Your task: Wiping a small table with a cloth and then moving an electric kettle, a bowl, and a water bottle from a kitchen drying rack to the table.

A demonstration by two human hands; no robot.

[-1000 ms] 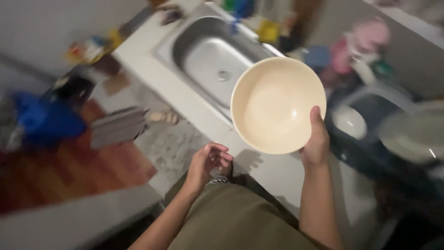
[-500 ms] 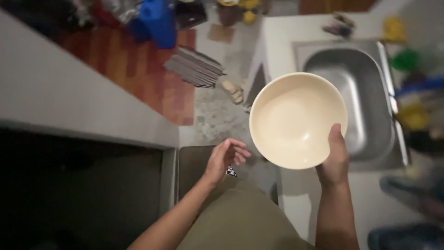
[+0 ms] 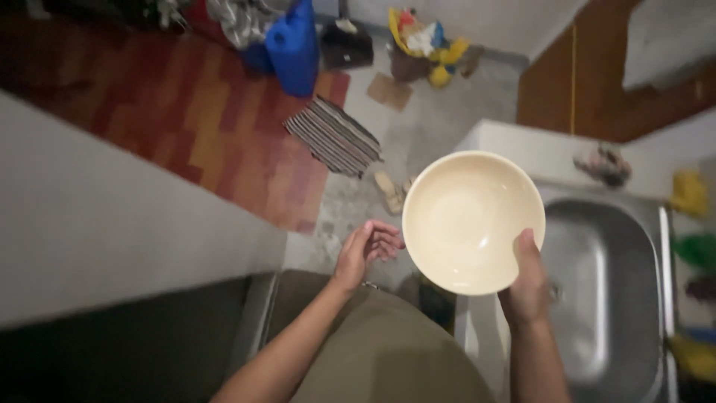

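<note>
My right hand [image 3: 526, 282] grips the near right rim of an empty cream bowl [image 3: 468, 218], thumb inside, holding it level in front of me above the counter's left end. My left hand [image 3: 364, 251] hovers just left of the bowl, fingers loosely curled and apart, holding nothing and not touching the bowl.
A steel sink [image 3: 608, 283] set in a white counter [image 3: 522, 145] lies at the right. A grey counter [image 3: 97, 231] runs along the left. On the floor beyond are a striped mat [image 3: 333, 136], sandals [image 3: 388, 191], a blue bag [image 3: 294, 45] and a cluttered bin [image 3: 425, 41].
The view has swung left, so the sink has slid to the right and the floor has come into view. The bowl stays in my right hand; my left hand has stayed beside it.
</note>
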